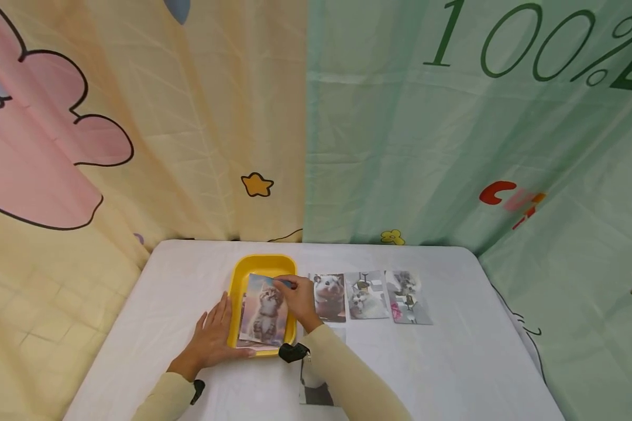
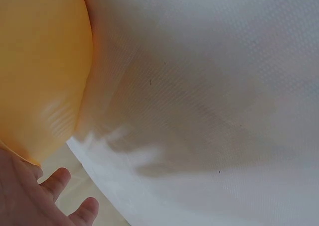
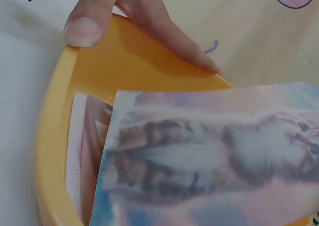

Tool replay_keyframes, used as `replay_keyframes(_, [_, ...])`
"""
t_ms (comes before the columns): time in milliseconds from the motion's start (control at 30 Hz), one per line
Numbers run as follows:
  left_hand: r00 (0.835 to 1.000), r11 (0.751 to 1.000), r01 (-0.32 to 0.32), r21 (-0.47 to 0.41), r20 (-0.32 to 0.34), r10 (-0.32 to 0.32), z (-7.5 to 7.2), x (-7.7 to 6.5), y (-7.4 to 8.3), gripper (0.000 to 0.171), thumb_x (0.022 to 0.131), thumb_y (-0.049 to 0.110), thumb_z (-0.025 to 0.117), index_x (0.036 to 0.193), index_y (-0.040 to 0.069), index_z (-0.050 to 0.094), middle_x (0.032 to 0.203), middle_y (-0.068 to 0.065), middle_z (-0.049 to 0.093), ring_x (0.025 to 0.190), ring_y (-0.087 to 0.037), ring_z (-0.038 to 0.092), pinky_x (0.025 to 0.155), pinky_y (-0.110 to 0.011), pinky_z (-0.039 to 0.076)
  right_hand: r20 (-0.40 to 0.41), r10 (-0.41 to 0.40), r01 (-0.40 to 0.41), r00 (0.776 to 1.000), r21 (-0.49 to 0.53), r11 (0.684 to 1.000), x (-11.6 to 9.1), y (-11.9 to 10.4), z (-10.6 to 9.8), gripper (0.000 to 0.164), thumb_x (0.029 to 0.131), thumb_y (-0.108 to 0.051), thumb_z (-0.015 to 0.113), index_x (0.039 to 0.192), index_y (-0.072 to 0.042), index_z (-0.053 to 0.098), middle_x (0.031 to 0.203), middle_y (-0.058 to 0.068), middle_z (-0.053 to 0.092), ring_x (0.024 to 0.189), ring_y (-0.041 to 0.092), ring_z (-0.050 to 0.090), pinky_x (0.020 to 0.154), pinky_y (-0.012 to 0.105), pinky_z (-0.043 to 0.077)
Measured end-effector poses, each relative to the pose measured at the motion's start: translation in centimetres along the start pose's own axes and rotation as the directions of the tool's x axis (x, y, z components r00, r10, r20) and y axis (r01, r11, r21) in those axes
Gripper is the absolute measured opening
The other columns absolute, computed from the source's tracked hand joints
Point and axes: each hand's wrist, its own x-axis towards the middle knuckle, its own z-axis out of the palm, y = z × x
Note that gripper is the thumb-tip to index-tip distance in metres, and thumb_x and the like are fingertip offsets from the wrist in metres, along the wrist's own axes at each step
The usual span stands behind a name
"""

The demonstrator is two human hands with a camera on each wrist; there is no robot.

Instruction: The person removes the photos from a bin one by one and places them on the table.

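Note:
A yellow plastic tray lies on the left part of the table. In it, over other cards, is a kitten picture card, which my right hand pinches at its upper right corner. My left hand rests against the tray's left side and near corner, fingers extended, with the thumb along the near rim. The right wrist view has the kitten card tilted above the lower cards, and the left thumb on the tray rim. The left wrist view shows the tray's outer wall beside the left fingers.
Right of the tray lie a hamster card, a grey-and-white animal card and another picture card in a row. A further card is partly hidden under my right forearm. Printed curtains hang behind the white table.

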Motion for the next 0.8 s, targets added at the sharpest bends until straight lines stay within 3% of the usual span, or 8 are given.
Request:
replay_keyframes(100, [1.000, 1.000, -0.010, -0.001, -0.009, 0.010, -0.1, -0.1, 0.0, 0.138, 0.062, 0.077, 0.069, 0.149, -0.012, 0.008, 0.157, -0.028, 0.002, 0.141, -0.043, 0.016, 0.110, -0.065, 0.012, -0.028, -0.045, 0.047, 0.999, 0.057, 0.997, 0.1, -1.6, -1.5, 0.016, 0.090, -0.002, 0.065, 0.098, 0.010, 0.071, 0.071, 0.028, 0.064, 0.042, 0.001, 0.028, 0.043, 0.020, 0.028])
replay_keyframes(167, [1.000, 1.000, -0.018, -0.003, -0.015, 0.018, -0.2, -0.2, 0.1, 0.138, 0.062, 0.076, 0.069, 0.148, -0.012, 0.008, 0.157, -0.029, 0.003, 0.141, -0.043, 0.016, 0.110, -0.064, 0.012, -0.047, -0.057, 0.061, 0.997, 0.092, 0.994, 0.3, -2.2, -2.6, 0.017, 0.091, -0.002, 0.065, 0.099, 0.012, 0.070, 0.062, 0.026, 0.058, 0.042, 0.003, 0.028, 0.042, 0.020, 0.028])
replay_keyframes(300, [1.000, 1.000, -0.022, -0.015, -0.011, 0.022, -0.3, -0.3, 0.2, 0.137, 0.063, 0.075, 0.069, 0.148, -0.013, 0.007, 0.157, -0.028, 0.002, 0.141, -0.044, 0.015, 0.109, -0.064, 0.012, -0.048, -0.002, 0.009, 0.999, 0.152, 0.988, 0.6, -2.7, -5.0, 0.019, 0.091, -0.003, 0.065, 0.102, 0.012, 0.069, 0.046, 0.012, 0.039, 0.038, 0.004, 0.024, 0.040, 0.021, 0.027])
replay_keyframes(367, [1.000, 1.000, -0.007, -0.026, 0.002, 0.007, -0.4, -0.3, 0.3, 0.138, 0.063, 0.075, 0.070, 0.149, -0.013, 0.007, 0.157, -0.028, 0.002, 0.141, -0.044, 0.015, 0.110, -0.065, 0.011, -0.029, 0.048, -0.043, 0.998, 0.155, 0.987, 0.7, -2.8, -6.2, 0.019, 0.091, -0.004, 0.066, 0.102, 0.011, 0.069, 0.046, 0.007, 0.041, 0.038, 0.004, 0.028, 0.041, 0.020, 0.030])
replay_keyframes(567, [0.999, 0.999, 0.029, -0.026, 0.037, -0.028, -0.5, -0.2, 0.4, 0.139, 0.062, 0.075, 0.071, 0.148, -0.013, 0.006, 0.157, -0.028, 0.000, 0.141, -0.044, 0.013, 0.110, -0.065, 0.010, 0.016, 0.138, -0.139, 0.990, 0.073, 0.988, 0.1, -2.9, -10.7, 0.020, 0.090, -0.006, 0.067, 0.102, 0.009, 0.069, 0.050, 0.003, 0.045, 0.042, 0.005, 0.034, 0.043, 0.020, 0.034])
replay_keyframes(800, [0.996, 0.997, 0.057, -0.042, 0.065, -0.054, -0.3, 0.0, 0.4, 0.142, 0.060, 0.076, 0.071, 0.149, -0.011, 0.002, 0.158, -0.027, -0.004, 0.142, -0.044, 0.010, 0.111, -0.064, 0.006, -0.012, 0.238, -0.238, 0.971, -0.048, 0.970, -2.3, 1.1, -17.3, 0.025, 0.088, -0.015, 0.072, 0.105, 0.003, 0.071, 0.050, 0.000, 0.044, 0.041, 0.006, 0.030, 0.042, 0.023, 0.032])
